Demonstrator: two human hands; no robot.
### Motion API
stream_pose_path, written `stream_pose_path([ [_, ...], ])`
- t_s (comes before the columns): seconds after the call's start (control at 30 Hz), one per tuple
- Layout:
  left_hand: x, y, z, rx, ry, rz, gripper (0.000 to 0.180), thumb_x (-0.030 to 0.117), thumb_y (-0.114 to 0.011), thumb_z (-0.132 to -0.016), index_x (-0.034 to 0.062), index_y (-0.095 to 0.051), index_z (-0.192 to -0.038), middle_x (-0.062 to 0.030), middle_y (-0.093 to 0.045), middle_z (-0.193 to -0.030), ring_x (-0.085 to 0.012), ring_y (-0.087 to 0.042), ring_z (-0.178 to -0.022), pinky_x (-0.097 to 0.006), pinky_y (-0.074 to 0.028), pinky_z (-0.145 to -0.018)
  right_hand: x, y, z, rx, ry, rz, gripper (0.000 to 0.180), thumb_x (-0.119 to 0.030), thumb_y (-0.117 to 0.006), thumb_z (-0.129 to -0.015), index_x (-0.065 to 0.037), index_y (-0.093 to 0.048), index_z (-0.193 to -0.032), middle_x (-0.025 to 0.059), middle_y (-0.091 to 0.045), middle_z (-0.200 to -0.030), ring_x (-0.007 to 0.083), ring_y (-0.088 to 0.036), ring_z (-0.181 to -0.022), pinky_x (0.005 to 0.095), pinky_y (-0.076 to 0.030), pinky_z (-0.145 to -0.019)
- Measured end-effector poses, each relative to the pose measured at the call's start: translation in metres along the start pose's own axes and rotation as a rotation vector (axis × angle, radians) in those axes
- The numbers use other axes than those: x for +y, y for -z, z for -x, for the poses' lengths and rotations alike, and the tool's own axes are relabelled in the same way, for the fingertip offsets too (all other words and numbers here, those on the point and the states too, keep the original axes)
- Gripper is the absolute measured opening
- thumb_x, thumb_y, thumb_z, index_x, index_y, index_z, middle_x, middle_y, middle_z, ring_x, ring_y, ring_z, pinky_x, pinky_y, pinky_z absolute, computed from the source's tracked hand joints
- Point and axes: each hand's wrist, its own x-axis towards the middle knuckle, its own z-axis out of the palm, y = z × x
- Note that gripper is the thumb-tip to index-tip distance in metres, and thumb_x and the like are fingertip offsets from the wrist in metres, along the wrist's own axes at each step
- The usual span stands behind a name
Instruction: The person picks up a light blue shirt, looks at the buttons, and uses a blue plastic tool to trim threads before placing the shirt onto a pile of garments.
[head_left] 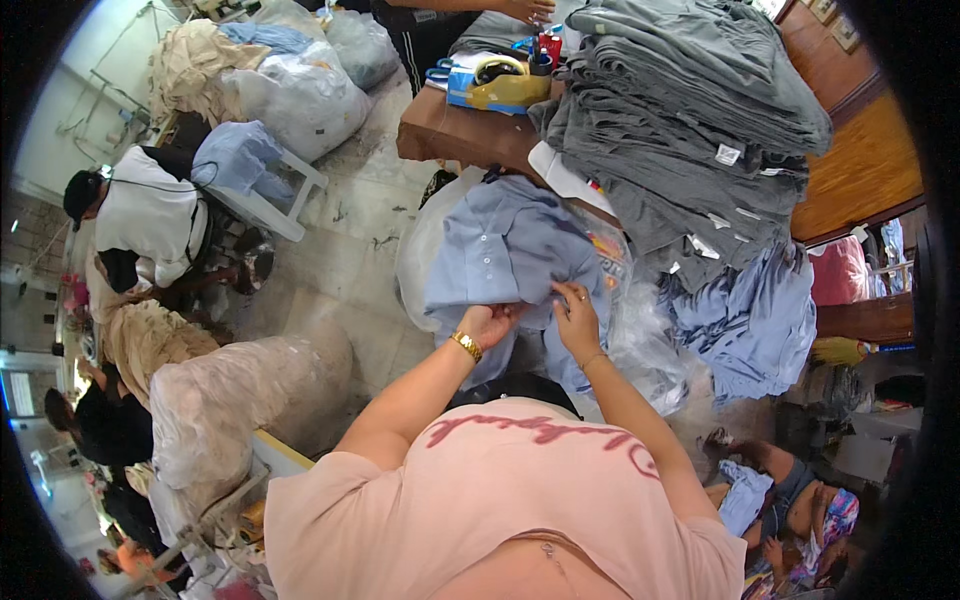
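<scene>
A light blue buttoned shirt is spread out in front of me, its row of small buttons facing up. My left hand, with a gold watch at the wrist, is closed on the shirt's near edge. At the garment's right part my right hand pinches the cloth between thumb and fingers. Some of the blue fabric hangs down between my forearms toward my lap. Clear plastic lies under and beside the shirt on the right.
Tall stacks of folded grey garments rise at the far right, with a pile of blue garments below them. A brown table holds a tape dispenser. Stuffed plastic bags stand at left, near a seated person.
</scene>
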Motion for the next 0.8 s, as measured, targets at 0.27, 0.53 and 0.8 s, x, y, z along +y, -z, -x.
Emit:
stream_pose_path([
  [0.27, 0.109, -0.001, 0.062, -0.321, 0.495, -1.179, 0.032, 0.017, -0.052, -0.086, -0.0028, -0.051, -0.111, -0.0113, -0.06, -0.102, -0.0154, -0.058, -0.094, -0.026, -0.045, -0.079, -0.043, -0.022, -0.033, -0.143, 0.41, 0.352, 0.03, -0.024, -0.059, -0.078, -0.019, -0.057, -0.108, 0.0067, -0.05, -0.111, 0.0261, -0.061, -0.075, 0.0378, -0.05, -0.065],
  [0.53, 0.311, -0.152, -0.061, -0.156, -0.841, -1.471, 0.025, 0.022, -0.046, -0.088, 0.0037, -0.062, -0.096, -0.0042, -0.06, -0.071, -0.01, -0.053, -0.06, -0.024, -0.043, -0.054, -0.045, -0.036, -0.02, -0.125, 0.049, 0.079, 0.026, -0.023, -0.059, -0.078, -0.015, -0.059, -0.102, 0.0076, -0.052, -0.11, 0.0274, -0.059, -0.082, 0.0361, -0.05, -0.069],
  [0.8, 0.359, -0.296, -0.164, -0.148, -0.351, -2.031, 0.035, 0.035, -0.052, -0.083, 0.0118, -0.058, -0.109, -0.0058, -0.058, -0.104, -0.0183, -0.061, -0.075, -0.029, -0.05, -0.063, -0.059, -0.037, 0.03, 0.11, -0.11, 0.02, 0.021, -0.016, -0.06, -0.077, -0.009, -0.061, -0.097, 0.0113, -0.054, -0.101, 0.028, -0.057, -0.083, 0.0325, -0.048, -0.067],
])
